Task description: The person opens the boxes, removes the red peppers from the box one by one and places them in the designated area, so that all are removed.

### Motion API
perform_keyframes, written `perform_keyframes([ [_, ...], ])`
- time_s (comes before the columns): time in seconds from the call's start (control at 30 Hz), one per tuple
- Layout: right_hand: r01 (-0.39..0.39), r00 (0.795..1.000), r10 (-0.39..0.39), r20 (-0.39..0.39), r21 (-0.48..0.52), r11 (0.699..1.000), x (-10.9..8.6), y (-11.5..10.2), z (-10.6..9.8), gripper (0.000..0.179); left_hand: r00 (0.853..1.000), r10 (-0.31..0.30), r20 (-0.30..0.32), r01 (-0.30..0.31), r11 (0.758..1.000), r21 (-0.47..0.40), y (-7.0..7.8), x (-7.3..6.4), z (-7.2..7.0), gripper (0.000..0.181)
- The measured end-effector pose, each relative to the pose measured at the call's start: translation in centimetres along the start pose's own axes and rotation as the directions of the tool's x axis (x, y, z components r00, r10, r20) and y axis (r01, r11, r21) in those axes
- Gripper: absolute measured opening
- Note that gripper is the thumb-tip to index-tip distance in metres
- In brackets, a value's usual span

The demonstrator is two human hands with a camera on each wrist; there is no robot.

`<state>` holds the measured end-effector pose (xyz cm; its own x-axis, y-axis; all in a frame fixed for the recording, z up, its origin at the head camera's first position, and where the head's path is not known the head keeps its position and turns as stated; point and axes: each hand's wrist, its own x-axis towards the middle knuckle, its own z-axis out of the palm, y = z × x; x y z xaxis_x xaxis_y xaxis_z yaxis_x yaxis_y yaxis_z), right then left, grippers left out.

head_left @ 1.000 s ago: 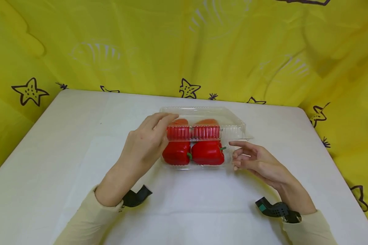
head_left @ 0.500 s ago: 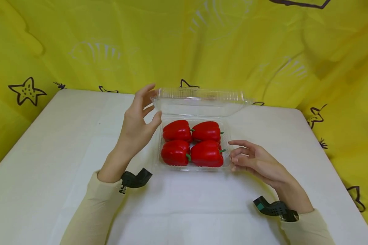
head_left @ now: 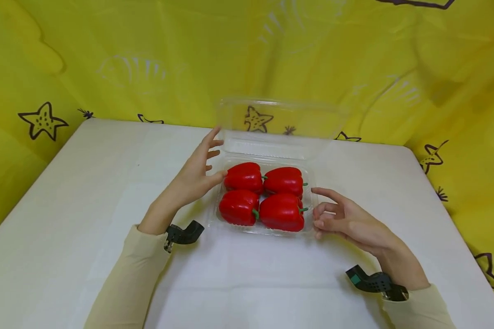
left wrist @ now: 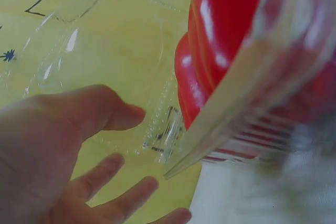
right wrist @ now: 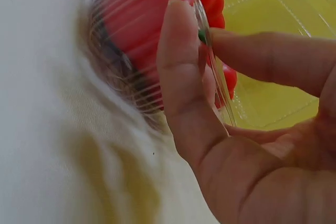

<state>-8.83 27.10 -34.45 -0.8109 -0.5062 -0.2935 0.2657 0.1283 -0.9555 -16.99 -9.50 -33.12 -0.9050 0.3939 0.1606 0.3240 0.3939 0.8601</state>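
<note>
A clear plastic clamshell container (head_left: 251, 230) sits on the white table with its lid (head_left: 234, 114) tipped back, away from me. Inside lie several red bell peppers (head_left: 281, 212) with green stems, in two rows. My left hand (head_left: 194, 176) is at the container's back left side, fingers extended and apart; in the left wrist view the thumb and fingers are spread near the lid, gripping nothing. At the right side, my right hand (head_left: 347, 221) pinches the container's rim (right wrist: 228, 111), thumb outside the wall and index finger at the rim's other side.
A yellow curtain (head_left: 189, 59) printed with starfish and fish hangs behind and beside the white table (head_left: 107, 205). Black cameras (head_left: 185, 233) are strapped to both wrists, over light sleeves. The raised lid overlaps the curtain in the head view.
The lid has swung up and back from over the peppers, uncovering the rear ones. My left hand went up with it, then came down beside the container. My right hand stays in place.
</note>
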Motion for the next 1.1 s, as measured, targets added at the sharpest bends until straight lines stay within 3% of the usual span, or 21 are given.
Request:
perform_keyframes([
  [0.1,0.004,1.000,-0.004,0.022,0.010,1.000,0.07,0.00,-0.18,0.072,0.999,-0.004,0.035,0.005,1.000,-0.020,-0.20,-0.11,-0.24,0.099],
  [0.23,-0.004,1.000,0.003,-0.020,-0.025,1.000,0.12,-0.06,-0.19,0.063,0.998,-0.008,0.066,0.011,0.999,-0.044,-0.08,-0.11,-0.41,0.104],
  [0.43,-0.040,0.997,0.032,-0.064,-0.126,0.991,0.32,-0.41,0.07,0.058,0.998,-0.022,0.054,0.023,1.000,-0.013,-0.20,-0.22,-0.70,0.105],
  [0.67,-0.053,0.996,0.039,-0.079,-0.181,0.982,0.00,-0.60,0.24,0.057,0.994,-0.087,0.064,0.090,0.995,-0.043,-0.32,-0.08,-0.62,0.103],
  [0.8,-0.058,0.995,0.038,-0.095,-0.217,0.974,-0.03,-0.60,0.13,0.056,0.990,-0.124,0.071,0.125,0.992,-0.012,-0.53,0.15,-0.27,0.102],
  [1.1,-0.067,0.995,0.049,-0.090,-0.209,0.976,0.01,-0.57,0.13,0.064,0.971,-0.192,0.145,0.201,0.978,-0.050,-0.63,0.11,0.13,0.098],
])
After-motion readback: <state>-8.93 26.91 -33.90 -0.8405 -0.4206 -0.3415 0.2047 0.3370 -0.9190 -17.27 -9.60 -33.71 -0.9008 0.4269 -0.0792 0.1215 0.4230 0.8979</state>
